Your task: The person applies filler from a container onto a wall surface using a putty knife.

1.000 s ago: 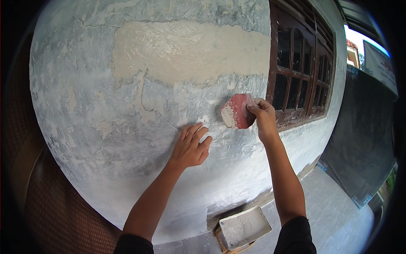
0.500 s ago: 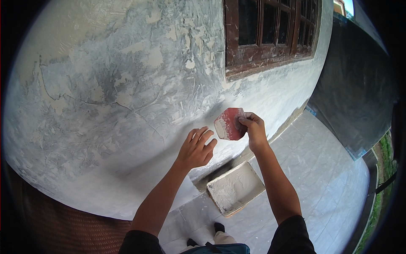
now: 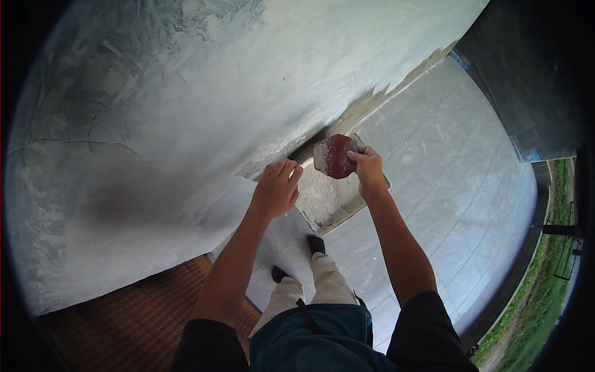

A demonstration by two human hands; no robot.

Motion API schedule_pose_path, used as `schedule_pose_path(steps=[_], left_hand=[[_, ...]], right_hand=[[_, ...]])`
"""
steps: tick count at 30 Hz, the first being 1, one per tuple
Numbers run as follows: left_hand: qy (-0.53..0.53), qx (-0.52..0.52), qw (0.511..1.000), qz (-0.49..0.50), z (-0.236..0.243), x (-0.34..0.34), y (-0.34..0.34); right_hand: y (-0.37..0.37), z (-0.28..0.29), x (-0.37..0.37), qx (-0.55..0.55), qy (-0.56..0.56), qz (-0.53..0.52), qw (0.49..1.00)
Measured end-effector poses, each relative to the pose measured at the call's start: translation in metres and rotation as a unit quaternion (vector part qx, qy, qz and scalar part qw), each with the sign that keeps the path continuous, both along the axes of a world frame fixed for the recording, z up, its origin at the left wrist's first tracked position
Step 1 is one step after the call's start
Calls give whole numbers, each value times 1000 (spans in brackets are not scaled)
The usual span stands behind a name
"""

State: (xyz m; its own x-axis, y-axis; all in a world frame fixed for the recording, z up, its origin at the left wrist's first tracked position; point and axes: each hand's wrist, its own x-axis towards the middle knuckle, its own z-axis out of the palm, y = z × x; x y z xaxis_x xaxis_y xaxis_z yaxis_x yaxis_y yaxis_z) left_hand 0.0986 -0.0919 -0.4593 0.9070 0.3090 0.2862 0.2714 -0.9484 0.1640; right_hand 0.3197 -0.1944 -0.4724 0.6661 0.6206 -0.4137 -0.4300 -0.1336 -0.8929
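A flat red putty scraper [image 3: 335, 156] with cut corners is pinched in my right hand [image 3: 370, 168], thumb on the face toward me. Pale putty coats its left edge. It is held over a shallow rectangular tray [image 3: 339, 222] that has whitish putty [image 3: 322, 195] spread inside, and it hides part of the far end. Beside the tray's left side, close to the wall [image 3: 204, 124], my left hand [image 3: 274, 189] is raised with loosely bent fingers and nothing visible in it.
Grey tiles [image 3: 434, 186] cover the floor around the tray and my feet [image 3: 315, 244]. A brown woven surface [image 3: 142, 310] lies at the lower left below the wall. A dark panel [image 3: 527, 93] stands at the upper right, with grass [image 3: 545, 266] past the floor's edge.
My view has tipped down, so the window is out of sight. The scraper in my right hand has come from in front of the wall to over the tray. My left fingers are more bent.
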Motion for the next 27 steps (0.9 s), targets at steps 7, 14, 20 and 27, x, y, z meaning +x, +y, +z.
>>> schedule_pose_path(steps=[7,14,20,27], left_hand=[[71,-106,990,67,-75,-3,-27],[125,-149,975,106,-135,-7,-64],[144,-208,960,121,-168,-22,-81],[114,-200,964,131,-189,-29,-88]], right_hand=[[-32,-70,-4,-69,-4,-24,997],[-59,-138,5,-162,-110,-28,980],[-69,-182,8,-299,-266,20,916],[-55,-189,-1,-307,-362,64,878]])
